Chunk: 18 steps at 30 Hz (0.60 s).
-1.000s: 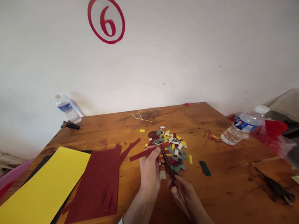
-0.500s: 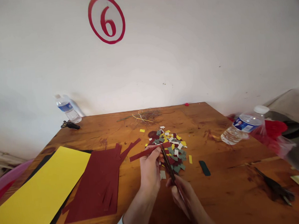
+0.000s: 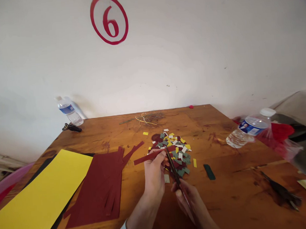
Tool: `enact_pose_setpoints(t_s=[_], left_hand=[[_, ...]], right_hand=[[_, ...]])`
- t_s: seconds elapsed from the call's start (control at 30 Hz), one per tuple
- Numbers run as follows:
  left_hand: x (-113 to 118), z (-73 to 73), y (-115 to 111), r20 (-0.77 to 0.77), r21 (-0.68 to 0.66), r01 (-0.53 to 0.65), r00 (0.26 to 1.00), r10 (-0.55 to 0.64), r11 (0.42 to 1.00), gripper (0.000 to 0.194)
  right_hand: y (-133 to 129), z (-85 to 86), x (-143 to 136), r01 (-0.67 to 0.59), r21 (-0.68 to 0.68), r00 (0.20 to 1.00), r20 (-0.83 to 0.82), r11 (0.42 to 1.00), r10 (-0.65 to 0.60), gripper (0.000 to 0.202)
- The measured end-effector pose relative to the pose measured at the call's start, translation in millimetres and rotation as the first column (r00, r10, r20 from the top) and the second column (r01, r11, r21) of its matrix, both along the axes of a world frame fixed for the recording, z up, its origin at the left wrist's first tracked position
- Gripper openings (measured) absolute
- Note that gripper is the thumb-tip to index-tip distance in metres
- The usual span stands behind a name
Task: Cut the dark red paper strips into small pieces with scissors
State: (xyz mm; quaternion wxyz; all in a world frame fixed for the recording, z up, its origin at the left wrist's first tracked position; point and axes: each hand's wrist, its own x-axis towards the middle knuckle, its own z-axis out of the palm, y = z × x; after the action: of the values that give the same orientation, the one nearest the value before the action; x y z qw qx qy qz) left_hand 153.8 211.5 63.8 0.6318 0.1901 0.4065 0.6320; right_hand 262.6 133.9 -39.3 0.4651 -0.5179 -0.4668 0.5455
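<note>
My left hand point(image 3: 154, 179) pinches a dark red paper strip point(image 3: 145, 158), which slants across the fingertips. In my right hand point(image 3: 192, 201) is a pair of dark scissors point(image 3: 174, 171), their blades pointing up and away and meeting the strip near the left fingertips. Whether the blades are apart is hard to see. Directly beneath lies a heap of small cut paper pieces point(image 3: 180, 156) in green, dark red, yellow and white. To the left, dark red paper sheets point(image 3: 100, 185) lie with several loose strips on and beside them.
Yellow paper point(image 3: 49, 191) over black sheets covers the table's left side. Water bottles stand at the back left point(image 3: 70, 112) and right point(image 3: 251, 128). A dark green piece point(image 3: 209, 172) and a black tool point(image 3: 280, 190) lie on the right. Tangled thin wires point(image 3: 145, 120) lie at the back.
Both hands, with the strip and scissors, have shifted very slightly to the right. The heap and the sheets look the same.
</note>
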Motion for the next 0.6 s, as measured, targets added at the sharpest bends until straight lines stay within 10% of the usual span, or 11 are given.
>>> enact_pose_setpoints(t_s=[0.6], left_hand=[[-3.6,-4.4,2.2,0.016,0.009,-0.034,0.999,0.034,0.999,0.029]], right_hand=[[-0.3,3.1,3.2,0.065,0.002,0.998,0.018,0.998,-0.065,0.038]])
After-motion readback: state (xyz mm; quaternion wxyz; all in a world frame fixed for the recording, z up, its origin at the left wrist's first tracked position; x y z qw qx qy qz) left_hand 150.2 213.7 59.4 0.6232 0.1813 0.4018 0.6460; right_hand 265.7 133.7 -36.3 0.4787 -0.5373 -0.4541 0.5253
